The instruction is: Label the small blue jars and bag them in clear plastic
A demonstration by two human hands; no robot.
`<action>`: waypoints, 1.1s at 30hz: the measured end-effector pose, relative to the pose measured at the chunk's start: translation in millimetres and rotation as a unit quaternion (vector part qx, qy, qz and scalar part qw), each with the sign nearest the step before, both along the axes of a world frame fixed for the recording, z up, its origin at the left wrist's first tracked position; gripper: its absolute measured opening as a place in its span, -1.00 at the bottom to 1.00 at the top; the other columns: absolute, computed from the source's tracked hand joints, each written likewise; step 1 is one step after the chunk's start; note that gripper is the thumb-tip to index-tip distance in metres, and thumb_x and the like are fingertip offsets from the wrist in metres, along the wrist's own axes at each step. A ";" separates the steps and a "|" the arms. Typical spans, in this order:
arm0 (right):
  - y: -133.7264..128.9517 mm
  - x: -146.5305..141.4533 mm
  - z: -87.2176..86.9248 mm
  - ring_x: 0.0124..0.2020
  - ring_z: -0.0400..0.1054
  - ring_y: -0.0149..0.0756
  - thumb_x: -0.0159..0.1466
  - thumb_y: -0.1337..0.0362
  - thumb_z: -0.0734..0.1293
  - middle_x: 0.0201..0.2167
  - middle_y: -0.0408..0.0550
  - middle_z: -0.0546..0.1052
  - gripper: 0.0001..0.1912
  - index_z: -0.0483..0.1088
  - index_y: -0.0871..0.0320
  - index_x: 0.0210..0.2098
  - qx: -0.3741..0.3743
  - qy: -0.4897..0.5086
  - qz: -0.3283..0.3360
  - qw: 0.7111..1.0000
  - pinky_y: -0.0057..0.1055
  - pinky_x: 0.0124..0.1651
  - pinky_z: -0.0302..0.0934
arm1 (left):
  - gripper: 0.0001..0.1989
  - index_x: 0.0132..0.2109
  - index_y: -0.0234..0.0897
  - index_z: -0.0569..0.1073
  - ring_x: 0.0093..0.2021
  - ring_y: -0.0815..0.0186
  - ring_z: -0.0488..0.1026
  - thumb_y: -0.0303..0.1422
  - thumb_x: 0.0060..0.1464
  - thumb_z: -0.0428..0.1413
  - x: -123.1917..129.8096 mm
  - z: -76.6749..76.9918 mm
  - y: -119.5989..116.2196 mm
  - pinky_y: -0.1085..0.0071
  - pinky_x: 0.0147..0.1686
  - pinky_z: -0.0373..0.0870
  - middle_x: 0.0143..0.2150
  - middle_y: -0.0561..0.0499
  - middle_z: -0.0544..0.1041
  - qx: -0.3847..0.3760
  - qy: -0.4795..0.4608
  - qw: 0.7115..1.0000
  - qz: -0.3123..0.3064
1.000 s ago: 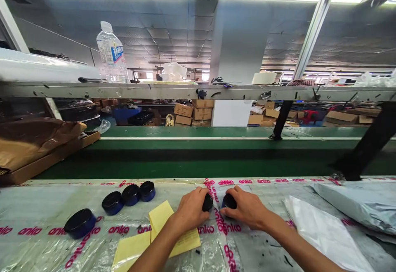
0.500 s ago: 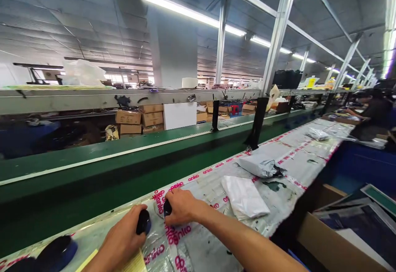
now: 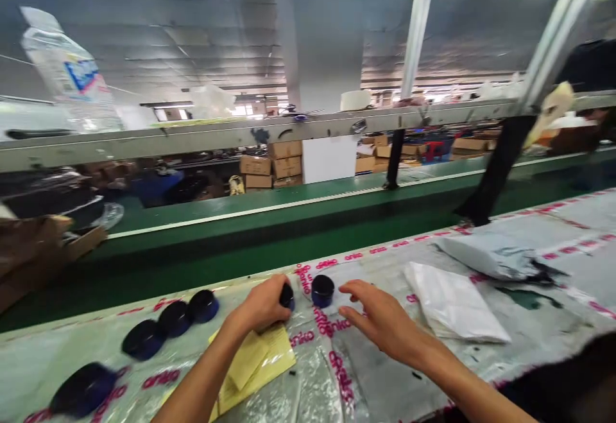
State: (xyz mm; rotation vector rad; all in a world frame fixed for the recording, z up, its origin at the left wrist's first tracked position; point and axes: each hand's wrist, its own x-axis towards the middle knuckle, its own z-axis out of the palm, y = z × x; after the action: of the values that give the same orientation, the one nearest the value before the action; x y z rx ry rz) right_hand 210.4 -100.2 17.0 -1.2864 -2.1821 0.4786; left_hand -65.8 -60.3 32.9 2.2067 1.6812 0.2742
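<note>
My left hand (image 3: 266, 304) is closed around a small round dark blue, black-topped piece (image 3: 287, 296), just above the plastic-covered bench. To its right a similar round piece (image 3: 322, 291) stands on the plastic. My right hand (image 3: 373, 312) is beside that piece, its thumb and fingers apart and nothing between them. Several more round dark blue pieces (image 3: 176, 318) form a row on the left, the nearest one (image 3: 83, 389) larger in view. Under my left wrist lie yellow paper sheets (image 3: 255, 362).
A folded white bag (image 3: 457, 304) and a grey plastic package (image 3: 495, 256) lie to the right. Behind the bench runs a green conveyor (image 3: 269, 243). Above it is a metal rail (image 3: 212, 129) with a plastic bottle (image 3: 72, 76). A black-wrapped post (image 3: 500, 172) stands at the right.
My right hand has let go of its round piece and opened. My view has swung left, bringing the bottle and more round pieces in. My left hand still holds its piece.
</note>
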 end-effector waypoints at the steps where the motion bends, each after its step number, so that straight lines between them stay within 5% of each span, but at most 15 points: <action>1: -6.6 -4.0 -2.3 0.02 0.43 -0.11 0.38 0.13 0.24 0.01 0.02 0.53 -0.69 0.40 0.07 0.05 -0.007 0.007 0.019 1.000 -0.16 0.08 0.30 | -0.39 0.07 -0.19 0.44 0.05 0.06 0.48 -0.34 -0.23 0.31 -2.7 2.0 -2.2 0.29 0.04 0.38 0.06 -0.06 0.54 0.004 -0.010 1.000 -0.004; 4: -25.0 -25.4 -11.9 -0.02 0.44 -0.12 0.41 0.13 0.21 -0.05 -0.01 0.55 -0.73 0.43 0.04 0.01 -0.019 0.011 0.074 0.997 -0.19 0.03 0.31 | -0.26 0.27 -0.15 0.27 0.27 0.11 0.30 -0.20 -0.05 0.29 -15.1 11.7 -19.5 0.28 0.24 0.25 0.29 -0.08 0.36 0.043 -0.045 0.998 0.005; 7: -36.2 -54.9 -25.1 -0.05 0.44 -0.12 0.41 0.17 0.20 -0.08 -0.02 0.56 -0.75 0.43 0.03 -0.01 -0.017 0.014 0.103 0.994 -0.20 0.00 0.31 | -0.52 0.28 -0.15 0.25 0.28 0.19 0.29 -0.18 0.27 0.01 -34.8 17.2 -49.0 0.24 0.25 0.25 0.29 -0.08 0.35 0.123 -0.082 0.987 0.066; 11: -39.3 -98.0 -37.3 -0.04 0.45 -0.11 0.38 0.25 0.22 -0.05 0.02 0.55 -0.75 0.43 0.07 0.00 -0.016 0.013 0.116 0.993 -0.19 -0.02 0.33 | -0.69 0.09 -0.16 0.43 0.17 0.17 0.41 -0.25 0.30 -0.07 -62.6 3.6 -91.2 0.18 0.20 0.32 0.16 -0.04 0.48 0.200 -0.084 0.966 0.142; 16: -29.5 -129.8 -30.1 0.00 0.43 -0.06 0.37 0.31 0.20 0.03 0.07 0.52 -0.73 0.42 0.09 0.01 0.047 0.005 0.111 0.993 -0.13 -0.01 0.36 | -0.69 0.02 -0.13 0.48 0.16 0.13 0.42 -0.19 0.31 -0.08 -79.2 -15.9 -127.4 0.15 0.18 0.37 0.12 -0.02 0.51 0.208 -0.074 0.952 0.212; 22: 2.5 -81.4 -19.3 0.06 0.37 -0.09 0.40 0.23 0.14 0.01 0.07 0.52 -0.71 0.42 0.07 0.00 0.125 0.021 -0.001 0.992 -0.10 0.09 0.33 | -0.67 0.05 -0.08 0.48 0.21 0.11 0.40 -0.12 0.28 -0.04 -89.4 -22.4 -145.2 0.18 0.19 0.39 0.18 -0.01 0.47 0.213 -0.070 0.947 0.229; 25: 21.0 -45.1 -18.9 0.21 0.26 -0.05 0.38 0.15 0.16 0.17 0.09 0.43 -0.59 0.32 0.10 0.17 0.079 -0.004 -0.050 0.996 -0.02 0.21 0.24 | -0.62 0.11 -0.11 0.45 0.24 0.06 0.36 -0.12 0.25 -0.02 -91.6 -37.4 -145.8 0.10 0.20 0.40 0.25 -0.05 0.41 0.197 -0.058 0.949 0.240; 29: 40.3 -25.9 -22.1 0.36 0.08 -0.05 0.28 0.10 0.26 0.36 0.09 0.22 -0.31 0.10 0.14 0.35 -0.056 -0.018 -0.009 0.998 -0.02 0.36 0.04 | -0.52 0.24 -0.17 0.34 0.32 0.01 0.26 -0.20 0.21 0.01 -86.7 -65.2 -144.2 0.01 0.25 0.34 0.35 -0.10 0.28 0.186 -0.032 0.957 0.221; 33: 53.6 -30.7 -29.2 0.32 0.16 -0.06 0.18 0.20 0.33 0.34 0.08 0.26 -0.28 0.16 0.14 0.32 -0.117 -0.011 0.051 0.992 -0.08 0.36 0.03 | -0.52 0.27 -0.16 0.32 0.29 0.01 0.30 -0.22 0.23 0.02 -78.4 -84.6 -150.4 0.00 0.20 0.40 0.37 -0.11 0.25 0.183 -0.033 0.959 0.214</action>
State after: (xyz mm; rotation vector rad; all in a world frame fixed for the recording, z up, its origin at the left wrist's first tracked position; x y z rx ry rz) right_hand 179.7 -46.6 -12.1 -1.3076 -2.2703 0.7837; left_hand -144.1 -210.8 -51.7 2.0072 2.2030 0.8188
